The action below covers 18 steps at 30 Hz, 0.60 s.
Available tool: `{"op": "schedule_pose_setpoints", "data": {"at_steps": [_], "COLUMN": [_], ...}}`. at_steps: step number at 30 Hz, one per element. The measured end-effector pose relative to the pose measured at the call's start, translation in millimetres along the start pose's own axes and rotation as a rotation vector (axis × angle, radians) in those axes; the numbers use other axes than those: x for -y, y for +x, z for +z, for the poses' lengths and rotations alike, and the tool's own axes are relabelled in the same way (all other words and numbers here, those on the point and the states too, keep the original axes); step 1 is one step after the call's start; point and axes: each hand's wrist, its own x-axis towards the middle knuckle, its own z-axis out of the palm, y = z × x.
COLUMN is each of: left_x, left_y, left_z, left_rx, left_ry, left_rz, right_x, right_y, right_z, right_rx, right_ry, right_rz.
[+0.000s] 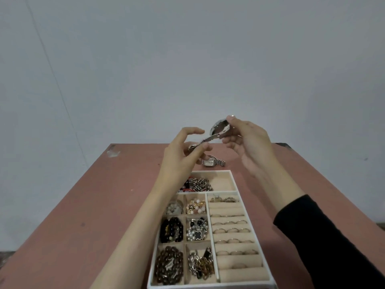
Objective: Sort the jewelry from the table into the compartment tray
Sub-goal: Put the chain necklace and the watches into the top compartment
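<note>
A silver wristwatch (218, 130) is held up in the air above the far part of the table. My right hand (248, 140) pinches its round case, and my left hand (183, 151) pinches the end of its metal strap. A second watch (212, 162) with a square face lies on the table just beyond the tray. The white compartment tray (235, 180) sits in front of me. Its left cells hold bead bracelets, pearl pieces and chains, and its right side has ring rolls with several rings.
The reddish-brown table (87, 205) stretches to both sides of the tray. A pale scuff (113, 153) marks its far left corner. A plain grey wall (187, 59) rises behind the table's far edge.
</note>
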Motion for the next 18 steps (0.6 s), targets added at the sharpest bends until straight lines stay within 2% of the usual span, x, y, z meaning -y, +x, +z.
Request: {"op": "schedule_pose_setpoints", "data": {"at_steps": [3,7,10,18], "left_x": [2.0,7.8,11.0,10.5], "left_y": [-3.0,-3.2,-2.3,-2.3], "left_z": [2.2,-3.0,-7.5,-9.7], "left_rx": [0.018,-0.054,-0.113,-0.114], "left_ry": [0.092,0.161,0.163,0.075], "left_rz": [0.022,0.034,0.042,0.033], "right_x": [-15.7,-28.3,-29.5,-30.4], "right_y": [1.8,-5.5,-9.7,-22.6], "right_z": [-5.6,-8.2,-10.7,-6.7], "right_rx": [-0.100,-0.089,-0.003,0.257], "right_ry": [-0.045,-0.142,-0.250,-0.537], "right_rz": [0.034,0.044,-0.013,-0.118]}}
